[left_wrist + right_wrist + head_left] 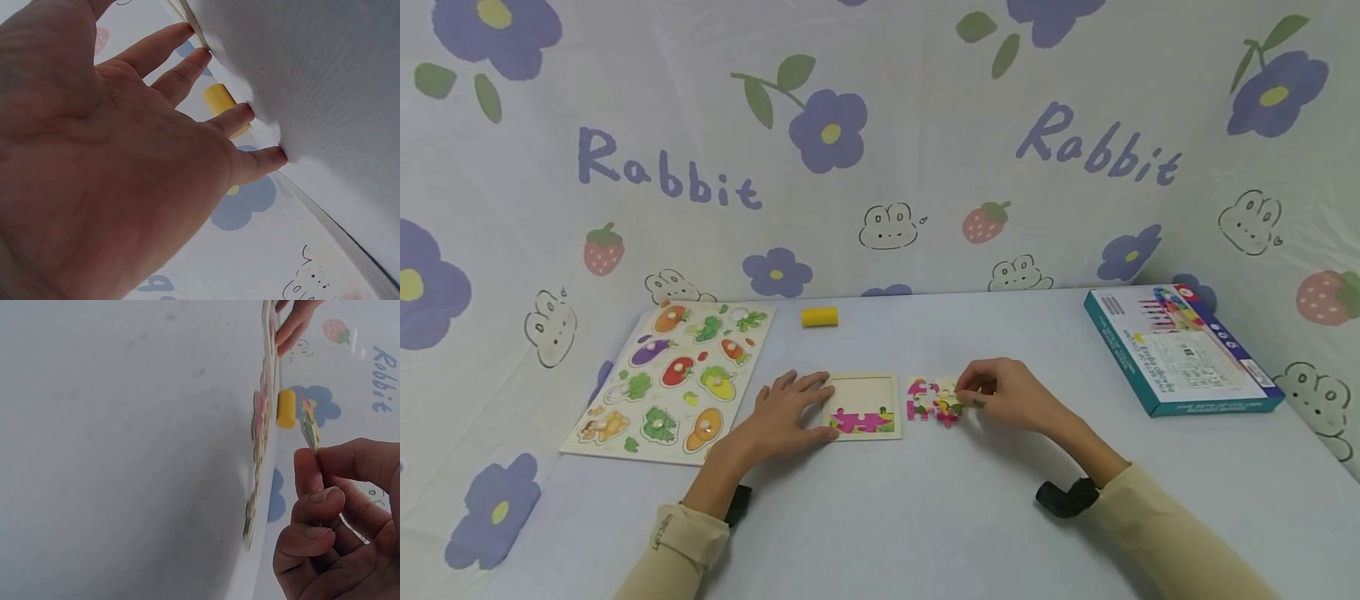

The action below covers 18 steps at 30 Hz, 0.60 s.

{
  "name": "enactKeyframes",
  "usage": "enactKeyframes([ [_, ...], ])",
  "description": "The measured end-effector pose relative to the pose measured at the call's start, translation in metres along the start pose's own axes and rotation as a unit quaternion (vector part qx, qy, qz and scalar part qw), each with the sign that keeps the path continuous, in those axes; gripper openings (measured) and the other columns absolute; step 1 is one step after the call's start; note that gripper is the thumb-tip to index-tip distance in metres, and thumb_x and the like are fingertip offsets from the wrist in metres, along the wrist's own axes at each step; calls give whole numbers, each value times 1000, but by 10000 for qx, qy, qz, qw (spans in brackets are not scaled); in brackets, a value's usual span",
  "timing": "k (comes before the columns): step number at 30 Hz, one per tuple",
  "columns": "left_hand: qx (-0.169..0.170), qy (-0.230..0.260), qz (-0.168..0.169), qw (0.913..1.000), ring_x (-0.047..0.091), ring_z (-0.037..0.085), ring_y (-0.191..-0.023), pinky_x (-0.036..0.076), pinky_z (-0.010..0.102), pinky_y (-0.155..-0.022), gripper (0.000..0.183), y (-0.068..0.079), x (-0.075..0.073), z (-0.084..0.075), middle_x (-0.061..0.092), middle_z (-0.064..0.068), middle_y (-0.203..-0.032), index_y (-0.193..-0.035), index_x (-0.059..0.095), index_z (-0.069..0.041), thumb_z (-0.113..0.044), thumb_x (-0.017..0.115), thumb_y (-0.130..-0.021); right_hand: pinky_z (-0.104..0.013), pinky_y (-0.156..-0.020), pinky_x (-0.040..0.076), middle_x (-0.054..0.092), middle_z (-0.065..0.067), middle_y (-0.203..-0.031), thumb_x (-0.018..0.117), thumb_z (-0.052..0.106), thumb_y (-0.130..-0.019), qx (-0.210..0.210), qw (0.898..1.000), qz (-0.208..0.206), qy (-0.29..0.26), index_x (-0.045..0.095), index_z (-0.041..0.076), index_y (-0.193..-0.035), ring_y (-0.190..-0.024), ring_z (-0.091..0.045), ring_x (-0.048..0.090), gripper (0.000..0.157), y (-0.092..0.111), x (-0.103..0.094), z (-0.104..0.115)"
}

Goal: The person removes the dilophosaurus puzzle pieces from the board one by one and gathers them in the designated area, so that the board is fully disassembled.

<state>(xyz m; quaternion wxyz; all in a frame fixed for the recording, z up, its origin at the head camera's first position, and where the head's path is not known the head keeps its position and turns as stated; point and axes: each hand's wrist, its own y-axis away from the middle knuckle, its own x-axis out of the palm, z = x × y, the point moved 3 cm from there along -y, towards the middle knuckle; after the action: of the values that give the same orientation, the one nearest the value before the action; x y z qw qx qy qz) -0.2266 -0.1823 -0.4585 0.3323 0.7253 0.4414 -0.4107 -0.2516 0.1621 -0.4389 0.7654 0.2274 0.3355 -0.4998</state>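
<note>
We see a puzzle piece (309, 429) pinched by the right hand (1011, 393), beside loose pieces (930, 401) right of the puzzle frame (863, 393) (fitted pieces (863, 422) line its near side); the left hand (786, 414), fingers spread, touches its left edge; a yellow cylinder (819, 317) lies beyond.

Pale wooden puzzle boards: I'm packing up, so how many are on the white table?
2. The large rectangular board with vegetable pictures lies on the person's left; the small framed board, partly filled with pink pieces, lies between the left hand and right hand.
</note>
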Motion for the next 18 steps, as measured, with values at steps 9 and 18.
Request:
enactKeyframes([
  [9,25,18,-14,10000,20,51,-162,16,82,-123,71,-1,0,1,37,8,-173,-157,52,-12,-42,74,-96,-26,-80,54,75,-3,-98,74,15,-97,175,9998,-36,111,76,13,-101,-89,-16,63,5,13,-13,-17],
  [18,36,-12,-42,10000,22,52,-161,16,83,-122,71,0,-1,0,38,8,-173,-157,53,-12,-42,75,-96,-24,-68,48,72,-3,-92,73,10,-97,240,9995,84,169,75,11,-100,-83,-17,58,4,19,-14,-28],
])
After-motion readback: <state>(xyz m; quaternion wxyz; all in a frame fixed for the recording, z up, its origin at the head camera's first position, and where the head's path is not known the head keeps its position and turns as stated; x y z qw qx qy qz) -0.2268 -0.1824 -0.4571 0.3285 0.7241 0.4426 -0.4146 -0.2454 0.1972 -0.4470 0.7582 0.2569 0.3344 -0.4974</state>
